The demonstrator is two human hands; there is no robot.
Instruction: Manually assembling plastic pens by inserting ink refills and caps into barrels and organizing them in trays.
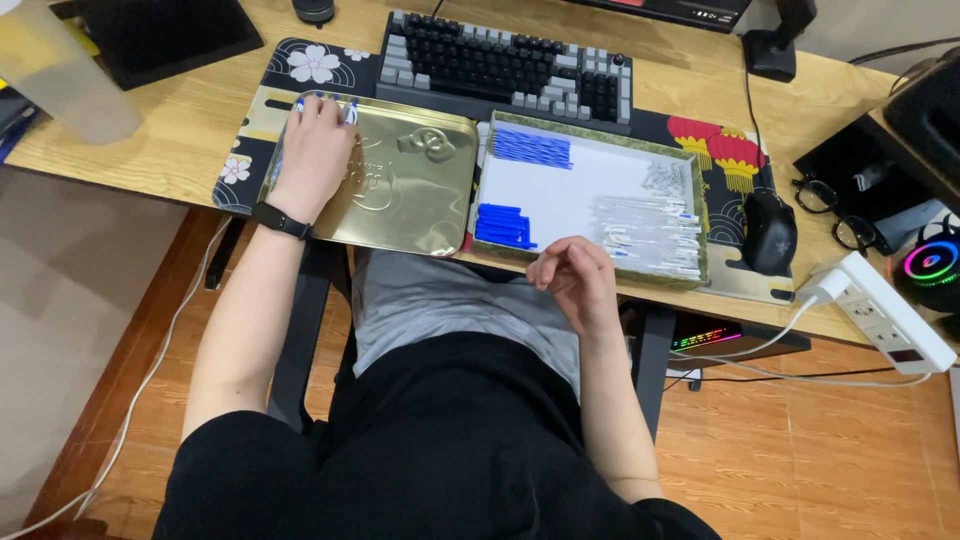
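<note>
Right hand (575,275) hovered near white tray (585,190), grip loosely curled, empty; left hand (315,150) clutched blue-capped pens (345,108) over gold tin lid (410,190); sorting underway.

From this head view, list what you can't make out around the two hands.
- Left hand on the gold tray: it covers the blue-and-white pieces under its fingers; their number is hidden.
- Right hand: fingers curled, so whether they pinch anything is too small to tell.
- Clear tubes in the white box: overlapping and blurred, uncountable.
- Small heap in the box's far corner: too small to identify.
</note>
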